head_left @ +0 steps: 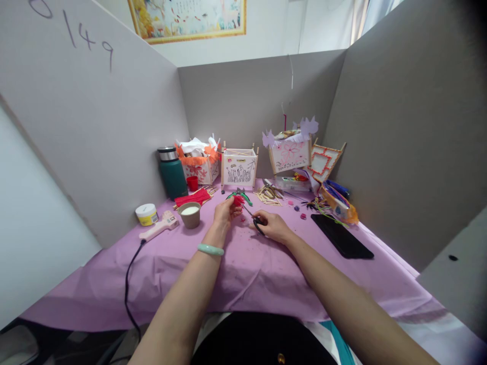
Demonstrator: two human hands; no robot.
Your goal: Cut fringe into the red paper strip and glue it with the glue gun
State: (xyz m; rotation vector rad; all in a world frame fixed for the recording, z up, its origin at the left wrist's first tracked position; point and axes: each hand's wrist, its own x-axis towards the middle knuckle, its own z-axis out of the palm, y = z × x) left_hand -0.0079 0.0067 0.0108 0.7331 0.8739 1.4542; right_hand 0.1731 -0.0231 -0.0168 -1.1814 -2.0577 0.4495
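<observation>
In the head view, my left hand [224, 213] is closed on a small red fringed piece [238, 201], which looks like paper or thread. My right hand [273, 226] grips black-handled scissors [259, 224], their blades pointing up and left toward the red piece. Whether the blades touch it I cannot tell. Small red scraps [243, 220] lie on the purple tablecloth [243, 274] beneath my hands. Just behind my left hand are green-handled pliers [240, 194].
A beige cup [190, 215], a pink glue gun [160, 227] with a cord, a white-and-yellow jar [146, 214] and a green bottle [173, 175] stand left. Decorated lanterns [239, 167] line the back. A black phone-like slab [341, 236] lies right. Grey panels surround the table.
</observation>
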